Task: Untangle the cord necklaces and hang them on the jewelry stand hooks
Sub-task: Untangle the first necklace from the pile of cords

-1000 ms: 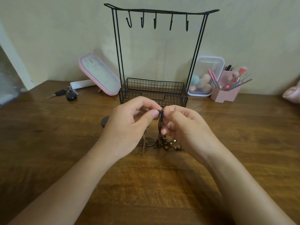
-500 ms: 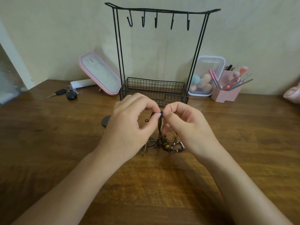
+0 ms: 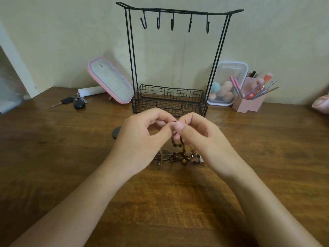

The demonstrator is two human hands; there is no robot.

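Head view: the left hand [image 3: 142, 139] and right hand [image 3: 201, 138] meet at mid-frame above the wooden worktop [image 3: 71, 157], fingertips close together. Each pinches the dark cord between thumb and forefinger, other fingers curled. The cord necklaces [image 3: 179, 155] are one tangled bunch: the top is lifted in the pinch, a beaded strand hangs down between the hands, and the pendants and beads lie on the worktop just below, partly hidden by the hands. How many necklaces is not clear. Just behind the hands stands the black wire jewelry stand [image 3: 179, 11], upright against the wall, with its mesh basket [image 3: 194, 106] at the base and five hooks [image 3: 172, 22] on the top bar; the necklaces are not on them yet. Left of the stand a pink-rimmed lid [image 3: 110, 82] leans tilted, with car keys [image 3: 74, 102] further left. A dark round disc [image 3: 116, 132] sits beside the left hand. Right of the stand is a clear container [image 3: 226, 82] of makeup sponges, touching a pink brush holder [image 3: 249, 102].
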